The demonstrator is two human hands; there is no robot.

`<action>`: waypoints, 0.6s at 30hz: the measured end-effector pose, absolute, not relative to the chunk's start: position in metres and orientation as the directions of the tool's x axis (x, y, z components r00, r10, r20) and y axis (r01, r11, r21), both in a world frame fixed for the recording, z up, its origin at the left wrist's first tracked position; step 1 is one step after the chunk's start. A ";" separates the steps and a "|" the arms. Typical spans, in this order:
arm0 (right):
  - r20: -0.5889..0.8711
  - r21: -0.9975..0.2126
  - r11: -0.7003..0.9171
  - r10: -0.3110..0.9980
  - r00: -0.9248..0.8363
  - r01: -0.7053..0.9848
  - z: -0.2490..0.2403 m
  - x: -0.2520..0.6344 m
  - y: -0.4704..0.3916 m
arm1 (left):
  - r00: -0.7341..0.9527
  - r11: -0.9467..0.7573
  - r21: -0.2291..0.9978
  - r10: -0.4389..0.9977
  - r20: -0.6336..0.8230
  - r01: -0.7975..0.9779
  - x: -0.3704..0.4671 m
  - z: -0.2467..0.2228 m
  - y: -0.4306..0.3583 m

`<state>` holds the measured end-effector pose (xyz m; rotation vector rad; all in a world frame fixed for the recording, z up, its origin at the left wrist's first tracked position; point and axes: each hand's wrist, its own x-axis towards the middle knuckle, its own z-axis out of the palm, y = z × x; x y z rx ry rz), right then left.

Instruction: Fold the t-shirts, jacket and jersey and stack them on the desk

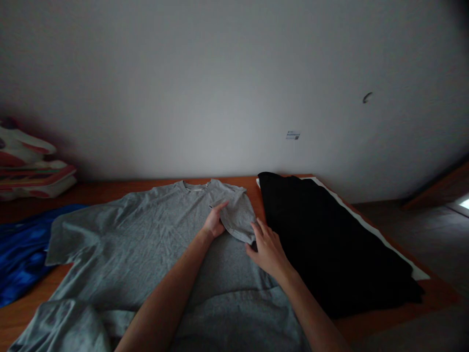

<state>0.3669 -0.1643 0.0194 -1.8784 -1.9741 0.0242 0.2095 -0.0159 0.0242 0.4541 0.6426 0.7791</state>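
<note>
A grey T-shirt [146, 244] lies spread on the orange-brown wooden table, its collar toward the wall. Its right sleeve is folded inward over the chest. My left hand [215, 220] pinches the edge of that sleeve, thumb on top. At the sleeve's other corner, my right hand [268, 247] has its thumb and index finger closed on the hem. Bunched grey cloth [234, 318] lies beneath my forearms at the near side.
Black garments [322, 244] lie flat over a white one [417, 274] on the right. At left are blue cloth [22, 254] and a red-and-white toy [40, 180]. A pale wall [183, 88] rises behind the wooden table [110, 187].
</note>
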 end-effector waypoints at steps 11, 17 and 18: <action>0.441 -0.198 0.096 0.897 0.001 0.976 0.001 0.386 -0.168 | 0.414 0.591 0.609 0.806 -0.423 -0.529 0.193 0.024 0.003; 0.473 -0.194 0.029 0.878 0.068 0.981 0.004 0.388 -0.170 | 0.298 0.547 0.723 0.837 -0.459 -0.423 0.192 0.014 0.004; 0.475 -0.199 0.026 0.877 0.073 0.980 0.005 0.387 -0.170 | 0.282 0.534 0.739 0.845 -0.454 -0.410 0.189 0.012 0.005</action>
